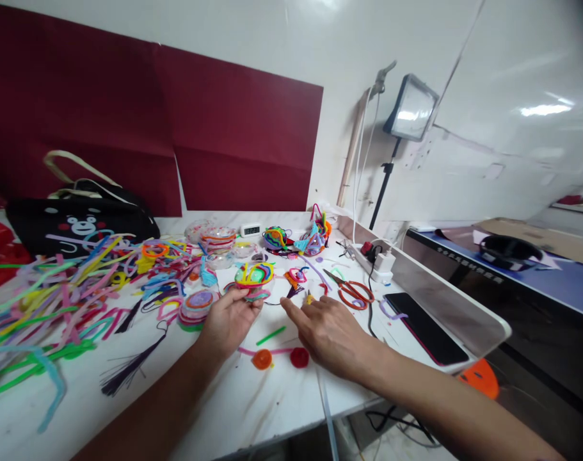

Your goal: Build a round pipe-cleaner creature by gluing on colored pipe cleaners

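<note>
In the head view my left hand (231, 323) is closed on the edge of a round ornament of coiled pipe cleaners (254, 275), with yellow, red and blue bands around a green middle. To its right, my right hand (327, 330) is a little above the table, index finger extended towards the ornament and the other fingers curled. A small yellow piece with a dark tip (310, 298) shows at those curled fingers; whether it is gripped is unclear. Below the hands lie an orange disc (262, 359), a red disc (299, 357) and a short green pipe cleaner (271, 335).
Loose pipe cleaners (46, 307) heap on the left before a black bag (80, 221). A stack of coiled discs (198, 308) and a dark tassel (128, 368) lie nearby. Orange-handled scissors (356, 293), a phone (425, 328) and a power strip (380, 266) occupy the right.
</note>
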Motion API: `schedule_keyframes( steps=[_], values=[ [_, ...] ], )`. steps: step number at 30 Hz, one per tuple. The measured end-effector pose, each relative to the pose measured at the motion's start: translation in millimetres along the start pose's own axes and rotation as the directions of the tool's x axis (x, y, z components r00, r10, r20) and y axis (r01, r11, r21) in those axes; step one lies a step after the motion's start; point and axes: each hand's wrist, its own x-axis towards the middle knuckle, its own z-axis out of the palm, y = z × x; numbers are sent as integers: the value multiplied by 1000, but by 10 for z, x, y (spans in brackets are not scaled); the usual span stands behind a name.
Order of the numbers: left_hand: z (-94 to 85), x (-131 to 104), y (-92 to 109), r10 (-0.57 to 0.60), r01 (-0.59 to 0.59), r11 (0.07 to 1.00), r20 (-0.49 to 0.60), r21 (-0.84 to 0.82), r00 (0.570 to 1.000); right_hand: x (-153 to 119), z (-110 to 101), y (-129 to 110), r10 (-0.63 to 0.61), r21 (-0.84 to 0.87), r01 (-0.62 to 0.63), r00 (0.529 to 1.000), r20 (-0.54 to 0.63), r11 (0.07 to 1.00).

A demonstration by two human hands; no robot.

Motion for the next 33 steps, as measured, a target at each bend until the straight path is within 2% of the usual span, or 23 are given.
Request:
schedule_keyframes(
  steps=[4,9,14,19,23,33],
  values=[
    [-11,10,-6,9,-9,1000,-10,1,1000,-147,-68,-120,-42,2,43,999,-32,999],
    [-20,26,-2,16,-15,1000,-42,21,999,-319,-124,-233,-64,55,71,990,-130,996],
    [-4,6,8,15,-14,1000,-49,27,999,-530,-92,-253,36,175,8,968,-249,985],
    [23,1,9,4,-1,999,-62,42,998,-757,95,-278,225,332,-92,894,-388,939],
    [37,0,6,4,-2,999,-78,34,997,-852,298,-316,349,378,-177,820,-454,909],
    [32,5,-15,5,-1,999,-90,46,996,-865,631,-382,487,482,-227,698,-525,846]
  ],
)
